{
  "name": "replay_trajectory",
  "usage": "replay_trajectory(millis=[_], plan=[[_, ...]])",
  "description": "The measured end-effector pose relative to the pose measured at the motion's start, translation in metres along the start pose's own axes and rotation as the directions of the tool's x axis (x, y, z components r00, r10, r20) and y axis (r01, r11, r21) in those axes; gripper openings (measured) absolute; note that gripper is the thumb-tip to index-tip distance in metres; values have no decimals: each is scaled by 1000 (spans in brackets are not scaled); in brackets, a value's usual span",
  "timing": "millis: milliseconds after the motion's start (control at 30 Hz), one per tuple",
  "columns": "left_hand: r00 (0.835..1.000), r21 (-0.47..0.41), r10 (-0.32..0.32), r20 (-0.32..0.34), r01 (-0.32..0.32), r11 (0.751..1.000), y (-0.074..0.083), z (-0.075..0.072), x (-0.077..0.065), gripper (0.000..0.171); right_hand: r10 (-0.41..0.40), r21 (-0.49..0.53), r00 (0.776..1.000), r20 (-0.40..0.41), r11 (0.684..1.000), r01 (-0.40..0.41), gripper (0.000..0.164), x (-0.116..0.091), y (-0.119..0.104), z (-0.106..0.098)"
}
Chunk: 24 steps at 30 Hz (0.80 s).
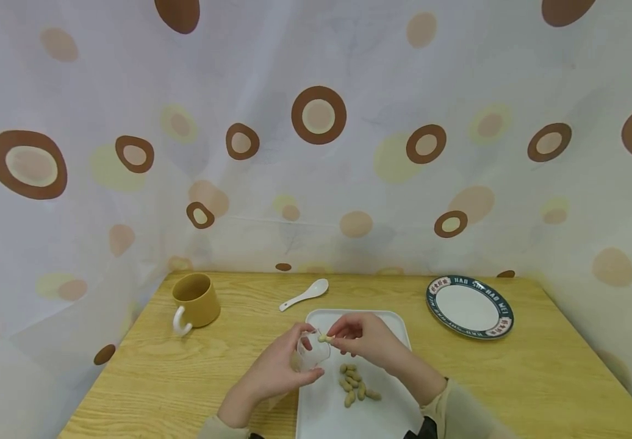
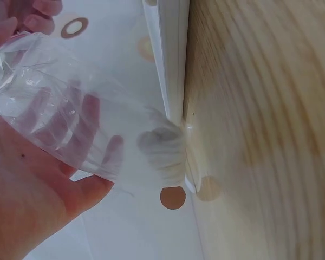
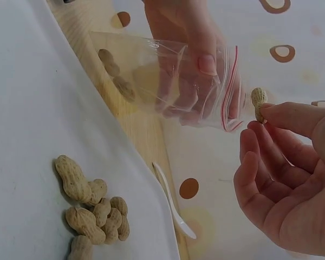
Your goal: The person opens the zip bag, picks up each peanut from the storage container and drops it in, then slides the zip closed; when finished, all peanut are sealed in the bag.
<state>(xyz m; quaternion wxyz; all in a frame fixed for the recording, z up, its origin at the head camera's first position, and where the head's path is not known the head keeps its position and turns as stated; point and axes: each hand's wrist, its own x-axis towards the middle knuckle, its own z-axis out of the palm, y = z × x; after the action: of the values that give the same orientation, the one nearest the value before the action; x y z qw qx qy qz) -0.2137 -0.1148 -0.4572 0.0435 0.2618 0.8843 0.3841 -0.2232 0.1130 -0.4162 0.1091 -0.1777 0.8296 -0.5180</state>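
In the head view my left hand (image 1: 272,372) holds a clear zip-lock bag (image 3: 143,67) over the left edge of the white tray (image 1: 376,421). Its thumb lies on one side of the bag and its fingers on the other. The bag's red-lined mouth faces my right hand (image 1: 368,338). Thumb and fingertips of that hand pinch a peanut (image 3: 258,97) just outside the mouth. Two peanuts (image 3: 123,88) show at the bag's bottom in the right wrist view. Several loose peanuts (image 1: 351,384) lie grouped on the tray.
A yellow mug (image 1: 197,302) with a white handle stands at the back left of the wooden table (image 1: 157,384). Behind the tray lies a white spoon (image 1: 307,294). A green-rimmed plate (image 1: 466,306) sits at the back right. A dotted curtain (image 1: 360,183) hangs behind.
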Motion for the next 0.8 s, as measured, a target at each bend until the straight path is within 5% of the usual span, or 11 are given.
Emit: replay_trajectory(millis=[333, 800], plan=[[1000, 20, 22, -6, -22, 1000, 1, 2, 0, 62, -16, -2, 1000, 17, 1000, 16, 14, -1, 3, 3], [1000, 17, -19, -15, 19, 1000, -3, -1, -1, 64, 74, -26, 997, 25, 997, -73, 21, -14, 29, -21]])
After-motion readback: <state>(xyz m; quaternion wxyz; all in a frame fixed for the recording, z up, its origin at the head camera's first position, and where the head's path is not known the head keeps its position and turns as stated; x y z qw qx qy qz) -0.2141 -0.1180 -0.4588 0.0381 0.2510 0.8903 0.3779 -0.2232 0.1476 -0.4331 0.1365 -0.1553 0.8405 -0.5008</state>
